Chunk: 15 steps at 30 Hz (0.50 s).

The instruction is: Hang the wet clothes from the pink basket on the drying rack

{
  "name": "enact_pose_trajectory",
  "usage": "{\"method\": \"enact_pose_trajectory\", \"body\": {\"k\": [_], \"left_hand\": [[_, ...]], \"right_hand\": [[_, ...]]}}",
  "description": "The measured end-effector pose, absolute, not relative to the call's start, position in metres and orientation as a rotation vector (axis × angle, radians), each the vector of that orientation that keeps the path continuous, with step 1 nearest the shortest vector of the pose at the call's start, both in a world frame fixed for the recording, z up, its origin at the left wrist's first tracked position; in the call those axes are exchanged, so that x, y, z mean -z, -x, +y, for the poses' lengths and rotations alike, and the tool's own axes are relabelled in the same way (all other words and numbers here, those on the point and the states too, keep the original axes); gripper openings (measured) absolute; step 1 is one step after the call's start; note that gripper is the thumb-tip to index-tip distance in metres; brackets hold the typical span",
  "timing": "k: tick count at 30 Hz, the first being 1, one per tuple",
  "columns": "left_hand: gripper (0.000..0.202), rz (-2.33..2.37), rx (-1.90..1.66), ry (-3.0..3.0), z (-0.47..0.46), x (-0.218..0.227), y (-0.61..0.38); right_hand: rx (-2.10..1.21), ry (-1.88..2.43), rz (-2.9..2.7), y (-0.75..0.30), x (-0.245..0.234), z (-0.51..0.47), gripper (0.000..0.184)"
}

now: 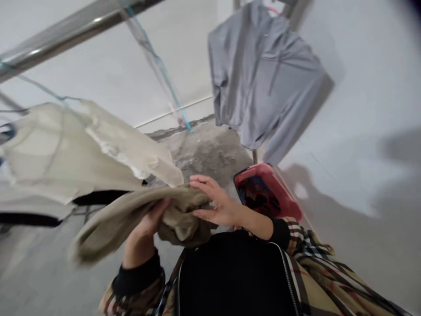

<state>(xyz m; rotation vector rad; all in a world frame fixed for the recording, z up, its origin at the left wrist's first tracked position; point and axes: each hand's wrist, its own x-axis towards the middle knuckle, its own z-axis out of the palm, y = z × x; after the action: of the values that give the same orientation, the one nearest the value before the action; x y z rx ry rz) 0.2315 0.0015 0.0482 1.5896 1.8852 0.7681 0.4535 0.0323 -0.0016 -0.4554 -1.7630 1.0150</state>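
A bunched olive-khaki garment hangs across both hands in front of my chest, and one long part of it, perhaps a sleeve or leg, swings out to the left, blurred. My left hand is closed on the garment from below, its fingertips hidden in the folds. On the garment's right side rests my right hand, its fingers stretched out and apart from the thumb, touching the cloth. What kind of garment it is, I cannot make out.
Cream clothing hangs at the left, close to the garment. A grey hooded top hangs ahead on the right. Below it stands a pink basket with dark items inside. A metal pole crosses the upper left, with a blue cord dangling.
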Motion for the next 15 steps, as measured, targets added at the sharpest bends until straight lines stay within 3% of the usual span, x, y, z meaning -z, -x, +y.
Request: {"method": "enact_pose_trajectory", "body": {"k": [3,5,10,15], "left_hand": [[0.062,1.701,-0.606,-1.306,-0.003,-0.041,-0.243],[0.066,1.495,-0.536,-1.242,-0.004,-0.039,-0.246],[0.062,1.243,-0.532,-1.205,-0.012,-0.035,-0.222],[0.047,1.489,-0.996,-1.193,-0.014,-0.007,-0.197]], "right_hand": [[-1.099,0.404,-1.795,-0.441,0.003,0.042,0.083],[-1.304,0.375,-1.752,-0.432,0.002,0.046,0.084],[-1.784,0.495,-1.469,-0.405,-0.011,0.047,0.04],[-1.914,0.656,-1.116,-0.367,-0.025,0.04,0.023]]}}
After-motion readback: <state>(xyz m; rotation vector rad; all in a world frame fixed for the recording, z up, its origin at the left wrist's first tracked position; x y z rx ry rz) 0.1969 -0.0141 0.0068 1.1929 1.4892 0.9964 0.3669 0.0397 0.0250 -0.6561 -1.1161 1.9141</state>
